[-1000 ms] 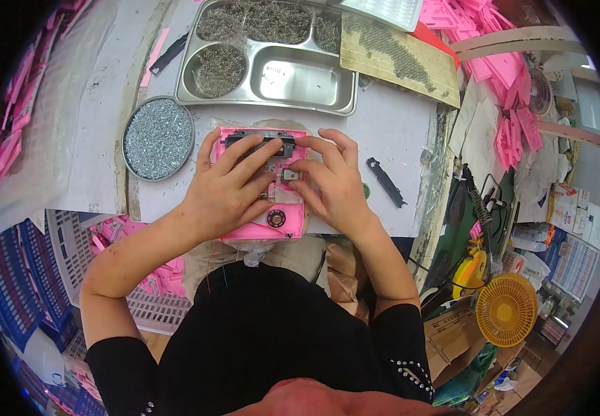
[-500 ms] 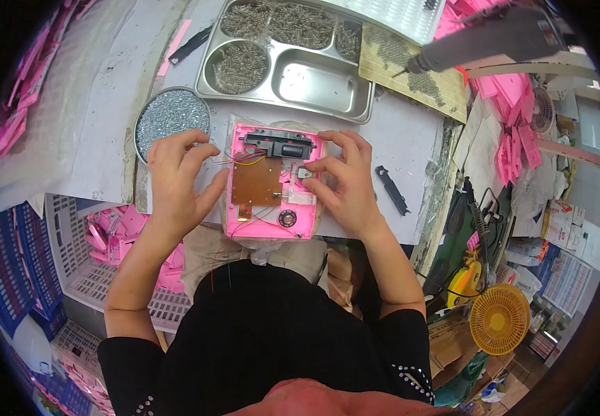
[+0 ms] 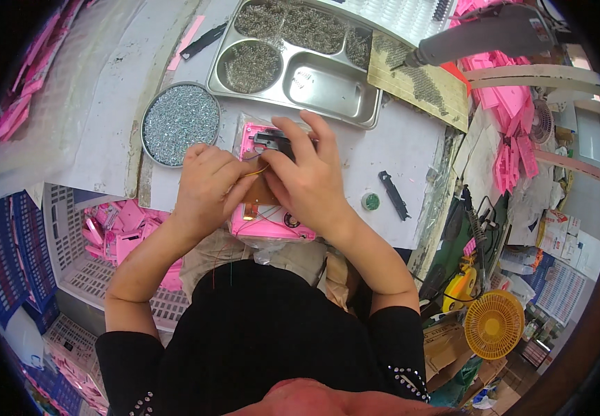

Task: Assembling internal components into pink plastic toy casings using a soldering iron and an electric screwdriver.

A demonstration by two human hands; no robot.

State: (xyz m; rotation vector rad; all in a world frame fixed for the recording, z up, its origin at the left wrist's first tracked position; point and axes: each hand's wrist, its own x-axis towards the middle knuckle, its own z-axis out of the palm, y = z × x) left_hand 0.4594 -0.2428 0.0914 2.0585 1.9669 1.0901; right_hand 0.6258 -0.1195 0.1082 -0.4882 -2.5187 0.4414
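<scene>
A pink plastic housing [image 3: 272, 229] lies on the table in front of me. In it are a brown circuit board [image 3: 264, 193], a black module [image 3: 264, 141] at the far end and a round black part [image 3: 291, 220] near the close right corner. My left hand [image 3: 210, 184] is closed at the housing's left side, pinching thin coloured wires [image 3: 253, 172] above the board. My right hand [image 3: 312, 177] arches over the housing's right half, its thumb and index finger closed on the same wires, other fingers raised. Its palm hides much of the interior.
Beyond the housing stand a round tin of small metal screws [image 3: 181, 125] and a steel compartment tray [image 3: 300, 104] of springs. A small green-centred round piece [image 3: 370, 201] and a black strip [image 3: 393, 195] lie right. An electric screwdriver [image 3: 480, 41] hangs at the far right.
My right hand has moved left over the housing, and my left hand has come in to the wires. The round green-centred piece now shows on the table to the right.
</scene>
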